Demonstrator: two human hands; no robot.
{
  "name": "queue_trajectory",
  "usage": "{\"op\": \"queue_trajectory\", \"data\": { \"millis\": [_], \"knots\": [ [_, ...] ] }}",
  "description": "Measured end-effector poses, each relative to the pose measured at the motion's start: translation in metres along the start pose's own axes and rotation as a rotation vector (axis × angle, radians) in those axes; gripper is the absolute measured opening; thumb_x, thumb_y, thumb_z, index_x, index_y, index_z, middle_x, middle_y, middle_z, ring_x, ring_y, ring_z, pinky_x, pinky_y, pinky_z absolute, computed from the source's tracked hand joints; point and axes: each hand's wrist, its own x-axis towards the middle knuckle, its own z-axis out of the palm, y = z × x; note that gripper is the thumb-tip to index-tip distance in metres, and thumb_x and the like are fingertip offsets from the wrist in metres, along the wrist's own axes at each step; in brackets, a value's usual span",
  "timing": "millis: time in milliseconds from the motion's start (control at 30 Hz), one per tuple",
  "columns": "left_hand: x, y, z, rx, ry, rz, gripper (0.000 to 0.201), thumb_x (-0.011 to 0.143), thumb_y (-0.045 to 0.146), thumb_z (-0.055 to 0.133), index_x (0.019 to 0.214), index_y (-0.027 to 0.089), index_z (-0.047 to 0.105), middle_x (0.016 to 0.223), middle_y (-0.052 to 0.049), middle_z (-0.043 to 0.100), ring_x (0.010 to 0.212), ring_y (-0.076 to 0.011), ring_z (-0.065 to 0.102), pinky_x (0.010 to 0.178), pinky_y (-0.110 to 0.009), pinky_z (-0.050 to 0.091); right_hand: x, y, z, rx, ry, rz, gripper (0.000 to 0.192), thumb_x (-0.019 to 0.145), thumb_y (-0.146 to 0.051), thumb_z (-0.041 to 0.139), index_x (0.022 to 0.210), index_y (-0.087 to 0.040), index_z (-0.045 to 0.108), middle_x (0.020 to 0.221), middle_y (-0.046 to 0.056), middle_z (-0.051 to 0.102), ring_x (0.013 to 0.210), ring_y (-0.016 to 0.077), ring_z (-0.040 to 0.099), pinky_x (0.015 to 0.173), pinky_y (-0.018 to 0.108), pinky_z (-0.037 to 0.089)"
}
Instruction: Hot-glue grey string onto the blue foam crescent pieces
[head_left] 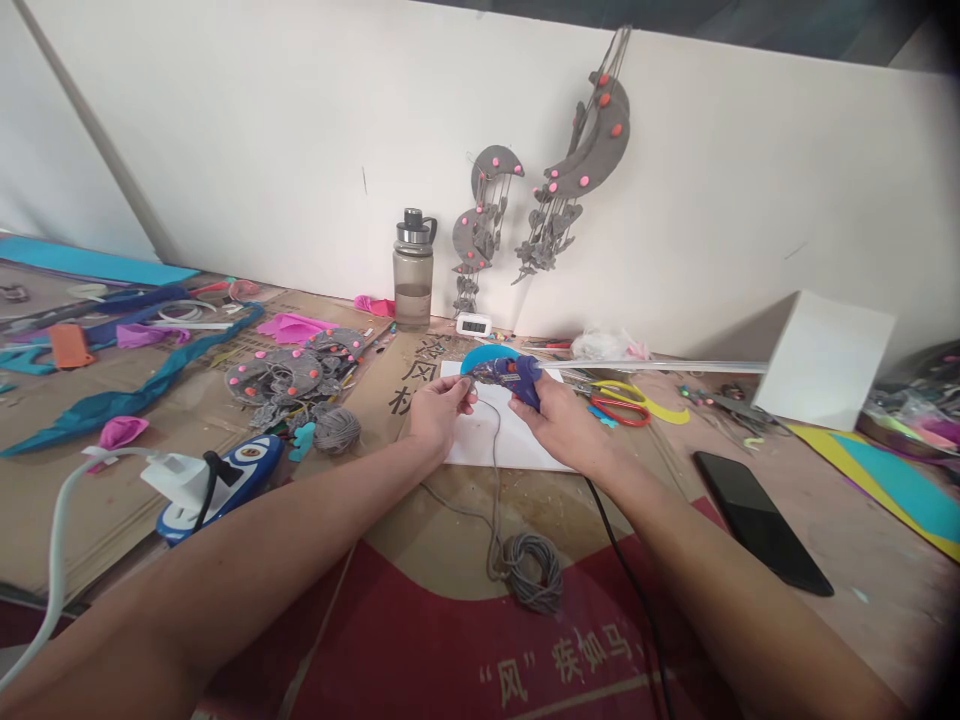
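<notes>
We worked at a cardboard-covered table (420, 520) against a white wall (300, 130). Behind the glue gun (510, 376) stood a grey bottle (413, 270), holding a little clear water. Our right hand (559, 420) was clamped around the blue gun's handle, above a white sheet (487, 440). Our left hand (439, 405) pinched the grey yarn (525, 570) at its nozzle. Right of the gun lay red scissors (619, 402).
</notes>
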Motion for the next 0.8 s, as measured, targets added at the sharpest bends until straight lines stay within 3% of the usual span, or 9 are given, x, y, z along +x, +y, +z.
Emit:
{"op": "queue_trajectory", "data": {
  "millis": [567, 700, 800],
  "knots": [
    [0.001, 0.002, -0.002, -0.074, 0.001, 0.03, 0.009, 0.073, 0.018, 0.067, 0.072, 0.01, 0.062, 0.064, -0.002, 0.061, 0.051, -0.0063, 0.053, 0.048, -0.02, 0.039, 0.004, 0.009, 0.002, 0.056, 0.028, -0.037, 0.027, 0.087, -0.028, 0.05, 0.11, -0.014, 0.055, 0.105, 0.014, 0.066, 0.097, 0.0261, 0.059, 0.081, 0.034, 0.043],
    [0.003, 0.001, -0.004, -0.118, 0.011, 0.034, 0.01, 0.072, 0.018, 0.068, 0.072, 0.01, 0.062, 0.07, -0.003, 0.063, 0.054, -0.0064, 0.055, 0.05, -0.02, 0.041, 0.006, 0.014, 0.004, 0.083, 0.044, -0.006, 0.03, 0.085, -0.03, 0.051, 0.11, -0.014, 0.055, 0.098, 0.013, 0.066, 0.09, 0.025, 0.06, 0.076, 0.034, 0.044],
    [0.004, 0.001, -0.005, -0.141, 0.024, 0.025, 0.01, 0.073, 0.018, 0.068, 0.073, 0.009, 0.063, 0.071, -0.004, 0.063, 0.056, -0.0069, 0.057, 0.051, -0.019, 0.043, 0.011, 0.024, 0.006, 0.184, 0.03, 0.102, 0.028, 0.081, -0.032, 0.053, 0.103, -0.015, 0.059, 0.087, 0.009, 0.067, 0.077, 0.0208, 0.06, 0.067, 0.031, 0.045]
  ]
}}
